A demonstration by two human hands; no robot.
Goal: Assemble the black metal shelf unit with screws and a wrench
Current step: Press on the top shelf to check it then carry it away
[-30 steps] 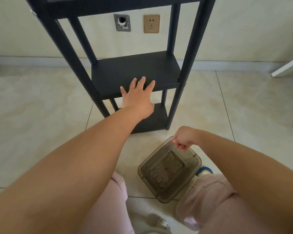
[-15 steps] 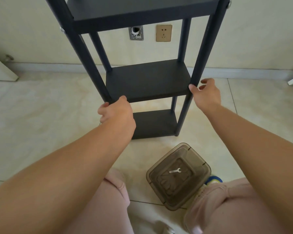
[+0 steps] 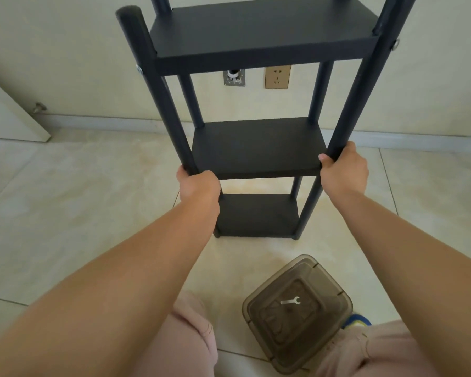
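Head view: shelf unit point(image 3: 259, 148) upright on floor before me, near wall. My left hand point(image 3: 199, 186) wraps front-left post, right hand point(image 3: 343, 170) wraps front-right post, both at middle-shelf level. Wrench point(image 3: 290, 301) on lidded container point(image 3: 297, 314) by knee. Judgement: grip even, move unit level, avoid racking joints.

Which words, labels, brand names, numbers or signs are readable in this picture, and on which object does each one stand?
None can be read.
Black shelf unit: no label or brand shows.
Wall socket: only its slots, no lettering.
Wrench in the brown plastic box: any marking is too small to tell.
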